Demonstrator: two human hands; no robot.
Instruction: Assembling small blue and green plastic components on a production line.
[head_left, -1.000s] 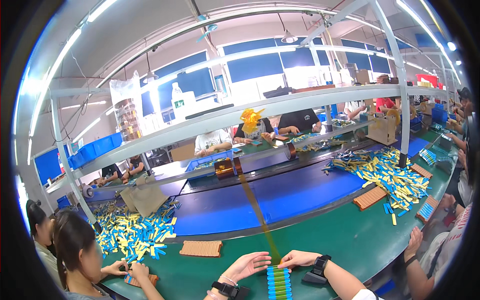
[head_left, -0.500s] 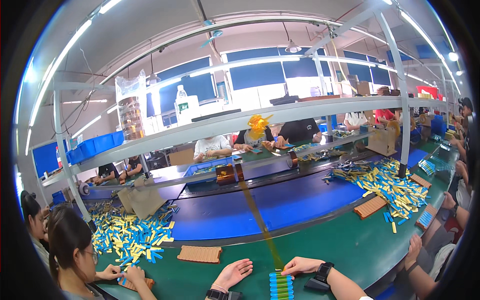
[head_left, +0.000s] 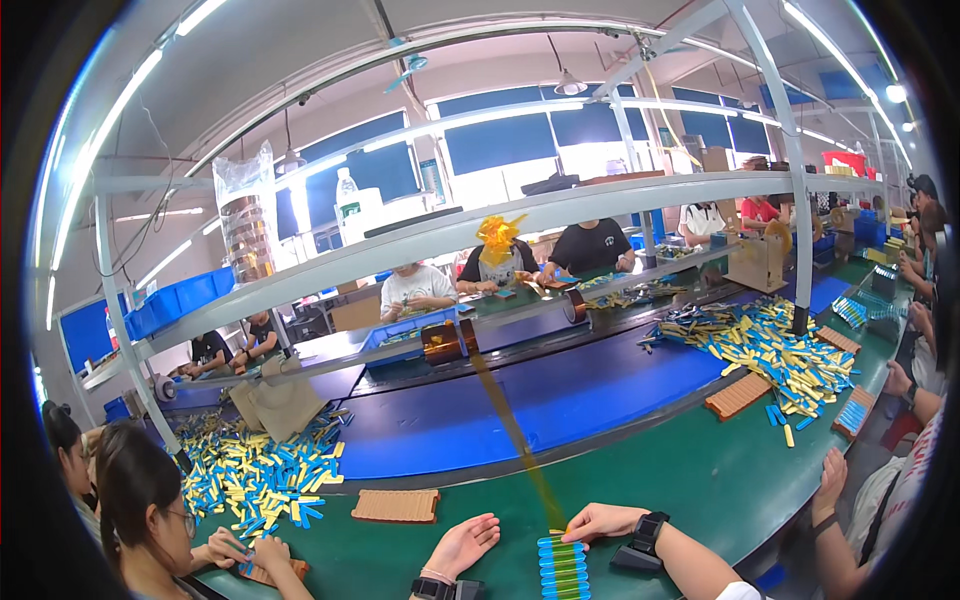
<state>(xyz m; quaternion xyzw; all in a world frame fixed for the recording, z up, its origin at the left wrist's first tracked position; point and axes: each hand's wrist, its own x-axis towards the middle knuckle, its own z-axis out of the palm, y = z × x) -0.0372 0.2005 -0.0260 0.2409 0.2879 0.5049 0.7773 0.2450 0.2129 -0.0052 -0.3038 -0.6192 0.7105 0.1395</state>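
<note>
Two bare hands at a row of small blue cylinders point(head_left: 563, 566) on the green tabletop point(head_left: 700, 480).

The right hand point(head_left: 600, 521) rests its fingertips at the row's top end, where a strip of amber tape point(head_left: 510, 430) comes down from its roll point(head_left: 448, 340); whether its grip pinches the tape, I cannot tell. The left hand point(head_left: 463, 545) lies flat, fingers spread, just left of the row. A brown ridged tray point(head_left: 395, 505) sits farther left.
</note>
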